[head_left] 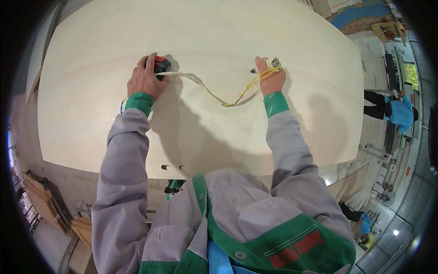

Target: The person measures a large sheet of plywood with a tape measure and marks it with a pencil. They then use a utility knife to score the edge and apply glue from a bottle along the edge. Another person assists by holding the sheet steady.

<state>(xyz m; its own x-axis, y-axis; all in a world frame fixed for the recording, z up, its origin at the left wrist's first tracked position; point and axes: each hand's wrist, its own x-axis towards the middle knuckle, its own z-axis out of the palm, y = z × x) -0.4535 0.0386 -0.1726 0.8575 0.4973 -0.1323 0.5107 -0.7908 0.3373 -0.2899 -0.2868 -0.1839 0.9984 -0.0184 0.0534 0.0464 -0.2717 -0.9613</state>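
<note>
- Head view: your left hand point(147, 78) is wrapped over the black-and-red device point(160, 66) on the left part of the pale board point(219, 45); the palm hides its underside, so can't tell if it's flat on the board.
- Right hand point(273, 83) is closed round a pale round-ended piece point(273, 62), right of the board's middle.
- Pale-and-yellow cord point(200, 86) sags between both hands, over the board.
- Doing it well, my read: leave slack, don't tug the cord; bear evenly on the device; steer the loop clear of it and of the dark openings point(164, 167).
- Count: 2 hands, 1 device, 1 pale piece, 1 cord run, 1 board, 3 openings (2 by the board's near edge, 1 just left of your right hand).
- Off the board's right side: 2 people in blue point(401, 115).
</note>
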